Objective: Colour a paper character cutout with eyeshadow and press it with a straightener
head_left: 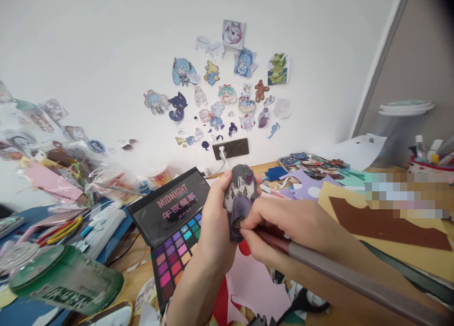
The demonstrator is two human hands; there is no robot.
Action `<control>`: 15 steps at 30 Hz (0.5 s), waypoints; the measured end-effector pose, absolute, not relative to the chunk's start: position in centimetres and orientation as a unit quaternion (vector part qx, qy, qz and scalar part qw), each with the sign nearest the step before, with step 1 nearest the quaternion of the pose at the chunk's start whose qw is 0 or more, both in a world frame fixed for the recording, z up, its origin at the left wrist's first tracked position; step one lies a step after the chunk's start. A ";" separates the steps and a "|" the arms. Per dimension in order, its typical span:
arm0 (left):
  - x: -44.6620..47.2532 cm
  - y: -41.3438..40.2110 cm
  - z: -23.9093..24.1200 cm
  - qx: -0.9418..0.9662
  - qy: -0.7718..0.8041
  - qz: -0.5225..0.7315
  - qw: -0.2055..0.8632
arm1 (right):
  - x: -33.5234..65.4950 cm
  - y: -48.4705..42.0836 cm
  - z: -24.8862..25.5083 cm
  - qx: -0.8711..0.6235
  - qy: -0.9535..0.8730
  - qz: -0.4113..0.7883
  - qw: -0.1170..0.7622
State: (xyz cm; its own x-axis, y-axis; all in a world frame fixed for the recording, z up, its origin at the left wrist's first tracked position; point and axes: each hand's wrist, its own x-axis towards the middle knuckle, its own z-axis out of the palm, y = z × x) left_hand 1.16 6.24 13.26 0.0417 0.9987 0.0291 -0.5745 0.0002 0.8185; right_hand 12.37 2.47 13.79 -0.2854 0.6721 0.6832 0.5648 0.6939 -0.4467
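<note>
My left hand (215, 227) holds up a dark grey paper cutout (240, 186) with a white and purple cartoon figure on it. Its fingers wrap around the cutout's edges. Close against the cutout's lower part, my right hand (283, 219) pinches a long brush (319, 264) with a brownish-mauve handle. The brush tip is mostly hidden by my fingertips and seems to touch the purple area. Behind my left wrist an eyeshadow palette (173, 212) stands open, its lid tilted back and its colour pans partly covered by my forearm.
Paper scraps, including a pink sheet (257, 283), and black-handled scissors (301, 304) lie below my hands. A green jar (67, 278) is at left. Yellow and brown sheets (386, 222) lie at right, near a tray of cutouts (312, 165). Cartoon cutouts cover the wall around a socket (239, 148).
</note>
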 end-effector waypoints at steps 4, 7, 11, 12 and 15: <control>1.2 6.1 13.6 0.350 0.283 0.614 0.649 | 12.6 2.3 14.0 -0.416 -0.777 0.039 0.470; 1.1 5.9 13.8 0.369 0.253 0.575 0.685 | 12.8 2.3 14.1 -0.430 -0.805 0.048 0.406; 0.9 5.9 13.9 0.380 0.229 0.582 0.681 | 12.6 2.4 14.1 -0.423 -0.785 0.021 0.452; 0.8 5.9 14.0 0.383 0.223 0.579 0.684 | 12.6 2.4 14.1 -0.420 -0.792 0.026 0.443; 0.3 6.2 14.3 0.389 0.196 0.562 0.703 | 12.7 2.2 14.4 -0.425 -0.809 0.072 0.400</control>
State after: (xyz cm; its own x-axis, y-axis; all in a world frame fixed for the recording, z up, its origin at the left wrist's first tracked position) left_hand 0.32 6.17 14.29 0.2907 0.9432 0.1611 -0.6376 0.0655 0.7676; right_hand 12.74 2.16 14.43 -0.3191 0.7450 0.5858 0.6307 0.6282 -0.4555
